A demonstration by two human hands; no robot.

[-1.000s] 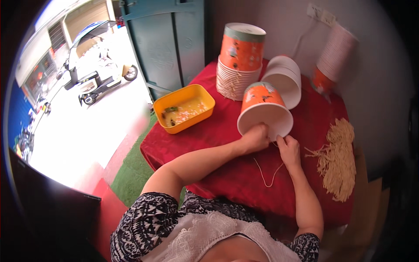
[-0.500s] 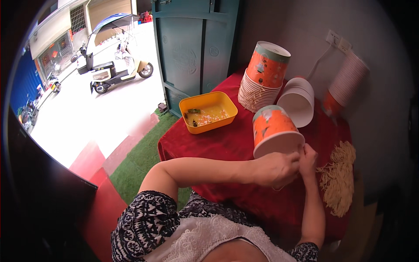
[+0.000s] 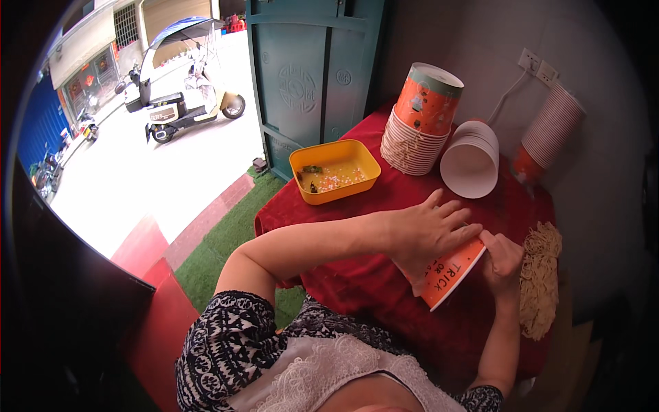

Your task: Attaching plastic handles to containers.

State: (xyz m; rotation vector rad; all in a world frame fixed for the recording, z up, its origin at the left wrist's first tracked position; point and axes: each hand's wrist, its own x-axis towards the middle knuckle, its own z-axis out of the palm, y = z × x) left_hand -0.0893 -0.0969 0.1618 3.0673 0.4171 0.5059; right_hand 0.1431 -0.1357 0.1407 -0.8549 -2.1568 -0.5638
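An orange paper bucket (image 3: 449, 273) with dark printing and a white rim is tipped on its side between my hands, just above the red cloth. My left hand (image 3: 429, 230) is laid over it, fingers spread and curved around its side. My right hand (image 3: 502, 262) is closed on the rim at the right, its thumb and fingers pinched there. The bucket's far side and base are hidden under my left hand. Beside my right hand lies a bundle of beige cords (image 3: 540, 281).
The red-covered table (image 3: 343, 288) also bears a yellow tub (image 3: 334, 196) with small bits, a tall stack of orange buckets (image 3: 429, 103), white nested buckets on their side (image 3: 470, 168) and a leaning stack (image 3: 549, 134) against the wall. A green door (image 3: 292, 82) and a scooter (image 3: 182, 113) lie beyond.
The bucket has turned and come nearer, its open mouth no longer facing me. My left hand has shifted from the rim onto its side, fingers spreading. My right hand has moved slightly right.
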